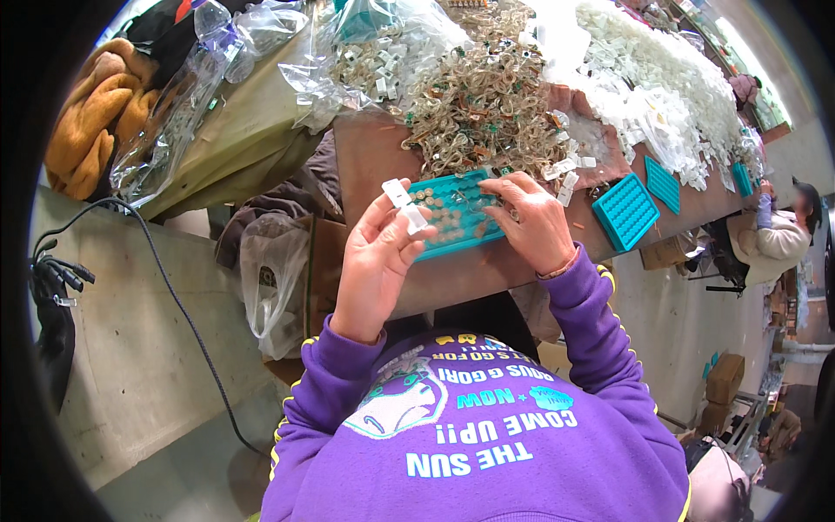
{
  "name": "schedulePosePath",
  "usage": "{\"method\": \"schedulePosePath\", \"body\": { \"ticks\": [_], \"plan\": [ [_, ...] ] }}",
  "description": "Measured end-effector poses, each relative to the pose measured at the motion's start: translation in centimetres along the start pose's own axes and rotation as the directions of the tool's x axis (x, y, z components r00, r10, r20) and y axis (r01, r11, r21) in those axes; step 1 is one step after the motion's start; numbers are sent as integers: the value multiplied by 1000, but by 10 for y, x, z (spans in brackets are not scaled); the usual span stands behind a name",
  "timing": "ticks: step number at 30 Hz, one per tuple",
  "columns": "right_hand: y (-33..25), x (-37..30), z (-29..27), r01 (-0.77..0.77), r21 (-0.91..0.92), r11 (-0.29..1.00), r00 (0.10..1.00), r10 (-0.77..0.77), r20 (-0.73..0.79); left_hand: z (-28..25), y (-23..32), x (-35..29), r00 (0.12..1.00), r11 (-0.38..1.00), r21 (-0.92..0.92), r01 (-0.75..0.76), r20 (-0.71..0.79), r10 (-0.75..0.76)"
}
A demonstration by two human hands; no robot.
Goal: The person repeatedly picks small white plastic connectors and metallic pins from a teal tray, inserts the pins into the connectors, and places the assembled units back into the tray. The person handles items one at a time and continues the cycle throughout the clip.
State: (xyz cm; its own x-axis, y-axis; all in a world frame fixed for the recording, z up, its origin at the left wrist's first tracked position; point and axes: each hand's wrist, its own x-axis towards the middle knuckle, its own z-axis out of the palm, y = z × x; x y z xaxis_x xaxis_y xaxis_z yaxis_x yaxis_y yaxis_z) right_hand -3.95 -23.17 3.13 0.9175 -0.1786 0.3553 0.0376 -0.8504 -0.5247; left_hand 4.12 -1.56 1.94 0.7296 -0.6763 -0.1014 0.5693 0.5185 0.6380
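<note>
My left hand (376,268) pinches a small white plastic case (402,202) between thumb and fingers; it looks like two hinged halves laid open. The case is raised above the left edge of a teal tray (463,247). Small round beige pieces (446,217) lie in the tray. Over the tray's right side, my right hand (535,224) has its fingers bent and drawn together. Whatever sits between those fingertips is too small to make out. A large heap of tangled clear-and-tan looped parts (478,104) rises just beyond the tray.
White plastic pieces (565,178) lie right of the heap. More teal trays (624,211) stand further right, beside a big white pile (648,70). Clear bags (344,65) cover the far left. A black cable (178,296) hangs at left; another person (774,235) sits at right.
</note>
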Motion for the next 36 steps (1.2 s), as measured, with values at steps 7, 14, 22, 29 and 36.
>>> {"method": "schedulePosePath", "body": {
  "ticks": [7,14,22,29,36],
  "plan": [
    [-13,15,4,212,-346,914,976,-218,20,8,-6,-11,996,999,34,12,-86,-9],
    [-13,22,24,117,-380,917,988,-145,-45,4,-9,-11,996,1000,15,15,-90,-14],
    [16,40,-5,-84,969,231,835,547,-58,13,-12,-4,995,977,202,-64,-59,78],
    [-10,27,-11,-302,953,22,933,210,291,29,-11,3,970,896,381,-228,14,241],
    [-47,6,0,-605,795,-43,787,118,605,24,-14,5,940,811,483,-330,95,327]
  ]
}}
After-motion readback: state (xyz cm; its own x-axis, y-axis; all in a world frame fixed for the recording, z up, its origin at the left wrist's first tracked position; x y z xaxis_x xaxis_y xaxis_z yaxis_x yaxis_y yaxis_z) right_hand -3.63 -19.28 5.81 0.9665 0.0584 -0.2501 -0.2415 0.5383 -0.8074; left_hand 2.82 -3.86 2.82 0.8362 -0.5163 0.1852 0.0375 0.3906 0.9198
